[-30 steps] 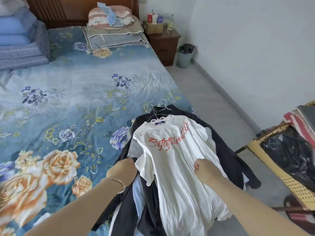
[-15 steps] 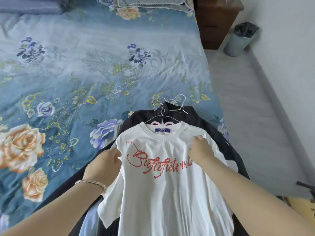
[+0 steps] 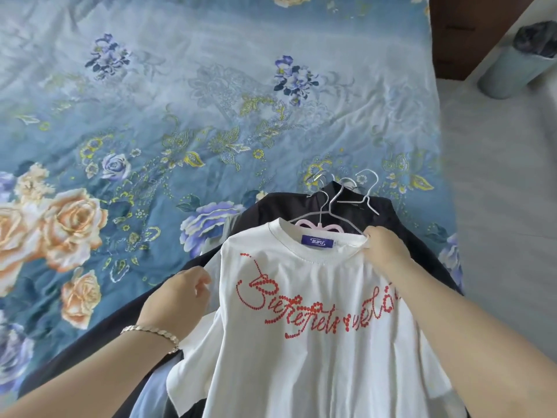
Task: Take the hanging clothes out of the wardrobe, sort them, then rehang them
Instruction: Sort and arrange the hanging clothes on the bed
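1. Sorting is under way: the white T-shirt (image 3: 301,357) lies on top of the dark clothes (image 3: 271,208) on the bed (image 3: 180,116).
2. The right hand (image 3: 384,250) pinches its collar; the left hand (image 3: 176,298) is curled beside the sleeve, and I cannot tell whether it holds anything.
3. Next, probably: lift the shirt clear of the pile.

This is a bedroom in a home. A bed (image 3: 211,101) covered in a blue floral print fills most of the view. A dark wooden nightstand (image 3: 461,34) stands beside it, and a lined wastebasket (image 3: 509,70) sits on the pale floor (image 3: 497,206). A white T-shirt (image 3: 316,351) on a pink hanger (image 3: 320,228) lies over dark garments (image 3: 271,209) on the bed.
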`<state>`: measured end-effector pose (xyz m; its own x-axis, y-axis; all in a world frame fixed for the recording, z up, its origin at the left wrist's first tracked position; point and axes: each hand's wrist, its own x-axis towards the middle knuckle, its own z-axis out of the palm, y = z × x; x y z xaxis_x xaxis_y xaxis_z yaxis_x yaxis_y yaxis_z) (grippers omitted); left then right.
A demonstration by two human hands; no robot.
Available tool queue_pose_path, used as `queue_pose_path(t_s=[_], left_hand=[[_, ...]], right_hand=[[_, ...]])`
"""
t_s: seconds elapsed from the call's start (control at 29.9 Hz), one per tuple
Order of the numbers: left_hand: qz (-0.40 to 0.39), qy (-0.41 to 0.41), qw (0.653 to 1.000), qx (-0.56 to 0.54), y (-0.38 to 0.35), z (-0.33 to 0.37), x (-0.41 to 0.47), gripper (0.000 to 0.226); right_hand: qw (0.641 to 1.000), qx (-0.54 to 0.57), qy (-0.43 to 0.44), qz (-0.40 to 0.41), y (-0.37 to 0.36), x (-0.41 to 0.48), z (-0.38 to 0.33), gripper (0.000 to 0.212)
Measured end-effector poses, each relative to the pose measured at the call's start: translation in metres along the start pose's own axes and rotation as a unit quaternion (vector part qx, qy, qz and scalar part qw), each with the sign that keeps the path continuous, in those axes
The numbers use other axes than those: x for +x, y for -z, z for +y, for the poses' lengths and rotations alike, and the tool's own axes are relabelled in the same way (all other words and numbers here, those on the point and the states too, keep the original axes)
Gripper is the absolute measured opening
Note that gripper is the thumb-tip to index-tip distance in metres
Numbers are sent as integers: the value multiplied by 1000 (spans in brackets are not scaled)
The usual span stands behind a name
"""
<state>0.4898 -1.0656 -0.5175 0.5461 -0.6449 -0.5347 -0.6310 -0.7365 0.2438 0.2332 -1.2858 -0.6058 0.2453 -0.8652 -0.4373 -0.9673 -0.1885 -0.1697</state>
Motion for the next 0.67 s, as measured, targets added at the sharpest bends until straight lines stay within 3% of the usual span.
queue_pose_path(t_s=[0.1,0.17,0.27,0.33,0.44,0.57,0.67], left_hand=[[11,-6,1000,-24,10,-2,-8,24],[22,-13,999,-37,16,-6,-17,24],[30,-33,998,-44,26,-17,-37,25],[36,-48,996,-65,34,-25,-53,26],[50,-86,990,-103,56,-47,-85,33],[74,-132,979,-139,97,-96,-135,50],[83,-118,967,-210,136,-155,-177,59]], right_hand=[[980,182,72,39,20,-37,2,42],[969,216,112,38,37,-75,0,47],[966,204,156,-31,52,-136,-17,33],[960,186,208,-17,61,-167,-36,5],[954,161,252,29,89,-218,-78,36],[937,126,318,67,133,-293,-147,39],[926,97,351,96,161,-362,-216,28]])
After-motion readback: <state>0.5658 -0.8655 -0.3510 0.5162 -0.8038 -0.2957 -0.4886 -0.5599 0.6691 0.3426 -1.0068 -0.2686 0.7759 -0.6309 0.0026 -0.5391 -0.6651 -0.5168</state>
